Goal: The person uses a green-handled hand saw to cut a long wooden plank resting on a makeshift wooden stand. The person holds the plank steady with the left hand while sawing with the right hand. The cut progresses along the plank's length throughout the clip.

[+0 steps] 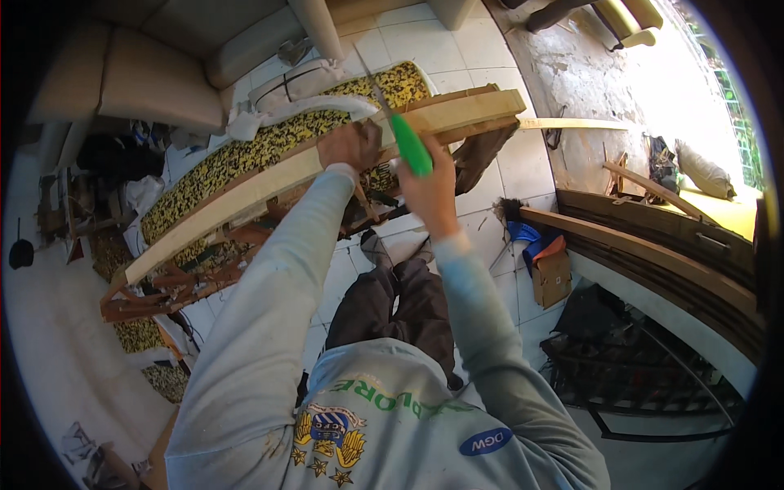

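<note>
A long frame with a pale wooden board [245, 190] along its top runs across in front of me, from the lower left up to the right. My left hand [351, 145] is closed in a fist on that board, near its middle. Just to the right, my right hand [429, 189] is wrapped round the green handle of a handsaw [407, 145]. The thin blade points up and away, crossing the board right beside my left hand. Whether its teeth are in the wood is too small to tell. Dark straps and brown slats hang beneath the board.
Black-and-yellow speckled foam [192, 192] lies behind the frame, with a wrapped bundle [300, 84] on it. A beige sofa [155, 77] stands at the far left. To the right are a small cardboard box [552, 279], long timber [653, 245] and a black metal rack [645, 371].
</note>
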The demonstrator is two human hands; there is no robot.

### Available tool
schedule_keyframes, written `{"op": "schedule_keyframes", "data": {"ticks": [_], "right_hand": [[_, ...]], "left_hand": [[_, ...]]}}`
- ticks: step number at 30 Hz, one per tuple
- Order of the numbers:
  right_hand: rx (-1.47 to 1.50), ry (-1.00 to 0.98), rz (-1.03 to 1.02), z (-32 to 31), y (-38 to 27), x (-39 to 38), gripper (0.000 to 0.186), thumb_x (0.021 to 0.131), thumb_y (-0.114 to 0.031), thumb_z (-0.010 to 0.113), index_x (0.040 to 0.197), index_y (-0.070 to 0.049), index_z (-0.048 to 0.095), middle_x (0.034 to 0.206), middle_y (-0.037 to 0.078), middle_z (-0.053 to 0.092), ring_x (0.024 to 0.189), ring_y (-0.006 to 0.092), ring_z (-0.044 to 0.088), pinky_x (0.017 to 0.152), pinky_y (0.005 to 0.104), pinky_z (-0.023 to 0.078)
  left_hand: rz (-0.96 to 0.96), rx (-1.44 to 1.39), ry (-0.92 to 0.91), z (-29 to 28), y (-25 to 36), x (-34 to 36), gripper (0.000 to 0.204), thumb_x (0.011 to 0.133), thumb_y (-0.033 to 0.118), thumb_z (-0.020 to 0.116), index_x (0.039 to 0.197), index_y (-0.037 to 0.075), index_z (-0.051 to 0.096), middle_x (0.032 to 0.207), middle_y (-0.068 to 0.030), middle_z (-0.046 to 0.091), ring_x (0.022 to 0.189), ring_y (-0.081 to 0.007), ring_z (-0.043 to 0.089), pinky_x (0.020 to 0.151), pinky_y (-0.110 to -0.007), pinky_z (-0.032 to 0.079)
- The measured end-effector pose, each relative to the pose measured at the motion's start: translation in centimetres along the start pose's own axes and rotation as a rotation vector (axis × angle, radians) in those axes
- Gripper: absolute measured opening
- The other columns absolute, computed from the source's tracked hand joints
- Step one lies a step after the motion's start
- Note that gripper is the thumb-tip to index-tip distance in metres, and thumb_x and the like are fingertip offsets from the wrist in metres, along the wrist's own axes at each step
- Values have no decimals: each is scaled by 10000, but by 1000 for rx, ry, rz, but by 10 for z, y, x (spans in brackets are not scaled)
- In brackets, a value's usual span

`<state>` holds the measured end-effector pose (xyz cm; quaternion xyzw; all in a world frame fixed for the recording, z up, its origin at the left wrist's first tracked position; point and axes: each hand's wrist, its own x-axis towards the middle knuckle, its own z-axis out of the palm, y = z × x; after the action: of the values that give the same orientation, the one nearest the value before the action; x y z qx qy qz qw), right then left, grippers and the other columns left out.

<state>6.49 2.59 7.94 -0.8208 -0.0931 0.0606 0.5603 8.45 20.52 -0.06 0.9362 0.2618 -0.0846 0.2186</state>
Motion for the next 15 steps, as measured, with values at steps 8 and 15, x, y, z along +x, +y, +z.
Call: {"op": "schedule_keyframes", "data": {"ticks": [8, 15], "right_hand": [[-55, -65, -15, -89, -20, -184, 525, 877, 53, 667, 1399, 10, 689, 1243, 211, 790, 1145, 318, 785, 1012, 385, 579], [-14, -3, -50, -7, 9, -15, 433, 880, -60, 719, 1307, 7, 688, 1056, 255, 747, 936, 419, 748, 825, 437, 569]], "left_hand": [[-86, 11, -40, 1, -11, 6, 636, 1033, 516, 413, 977, 74, 866, 1006, -253, 809, 982, -409, 794, 998, -529, 559], [-5, 34, -41, -2, -2, 6, 626, 1028, 519, 422, 1003, 58, 845, 990, -255, 801, 951, -445, 782, 938, -536, 587]]}}
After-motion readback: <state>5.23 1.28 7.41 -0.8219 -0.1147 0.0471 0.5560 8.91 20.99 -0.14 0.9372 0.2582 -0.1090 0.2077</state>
